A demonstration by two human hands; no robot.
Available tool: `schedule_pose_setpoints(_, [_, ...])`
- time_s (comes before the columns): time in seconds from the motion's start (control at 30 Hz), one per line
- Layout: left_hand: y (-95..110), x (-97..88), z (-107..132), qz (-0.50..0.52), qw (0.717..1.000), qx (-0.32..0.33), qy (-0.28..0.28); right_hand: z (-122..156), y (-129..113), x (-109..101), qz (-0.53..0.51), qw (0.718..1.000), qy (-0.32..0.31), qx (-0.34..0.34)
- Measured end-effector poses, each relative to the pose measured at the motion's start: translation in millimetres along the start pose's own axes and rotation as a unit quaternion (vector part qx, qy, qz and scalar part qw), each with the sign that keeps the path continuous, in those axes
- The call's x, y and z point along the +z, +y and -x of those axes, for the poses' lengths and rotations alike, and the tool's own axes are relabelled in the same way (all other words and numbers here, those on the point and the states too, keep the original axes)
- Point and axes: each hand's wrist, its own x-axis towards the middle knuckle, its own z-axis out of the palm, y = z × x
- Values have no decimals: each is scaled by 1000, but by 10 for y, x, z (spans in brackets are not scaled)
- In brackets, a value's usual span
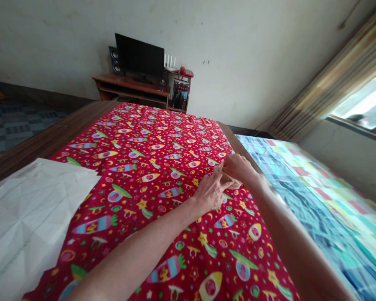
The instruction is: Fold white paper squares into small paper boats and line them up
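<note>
A small, folded or crumpled beige piece (236, 184), cloth or paper, lies low over the red patterned fabric (158, 177) near its right edge. My left hand (210, 191) is at the piece's left side, with the thumb and forefinger on either side of part of it. From the right, my right hand (240, 168) is closed on its upper part, knuckles up, with the fingertips hidden. The two hands nearly meet over the piece. Rockets, stars and planets cover the fabric, which is spread out flat.
Creased white paper sheets (28, 217) lie at the left on the fabric and the brown table edge (54, 140). Blue and checked cloth (319, 196) covers a surface to the right. Against the wall, a wooden desk (134, 85) bears a monitor (140, 56), speakers and a red telephone (185, 72).
</note>
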Motion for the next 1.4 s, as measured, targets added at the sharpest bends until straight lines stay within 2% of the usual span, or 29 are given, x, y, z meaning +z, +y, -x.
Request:
schedule_pose_setpoints(0.2, [-91, 2, -3, 138, 988, -1, 70, 81, 28, 83, 34, 999, 18, -3])
schedule_pose_setpoints(0.37, [-206, 58, -44, 188, 976, -43, 102, 143, 126, 191, 45, 998, 27, -23])
schedule_pose_setpoints(0.5, [-283, 73, -89, 208, 969, -62, 118, 192, 156, 234, 46, 998, 35, -39])
schedule_pose_setpoints(0.67, [-341, 44, -115, 221, 964, -70, 127, 195, 148, 244, 55, 993, 33, -99])
schedule_pose_setpoints(0.97, [-377, 114, -99, 242, 957, -87, 137, 91, 196, 158, 20, 987, 11, -159])
schedule_pose_setpoints(1.17, [-391, 145, -100, 241, 958, -76, 137, 67, 291, 193, -34, 988, 18, -146])
schedule_pose_setpoints(1.27, [-396, 151, -100, 239, 958, -70, 139, 56, 280, 234, -59, 988, 43, -138])
schedule_pose_setpoints(1.4, [-395, 153, -105, 236, 959, -64, 145, 63, 259, 242, -100, 980, 119, -123])
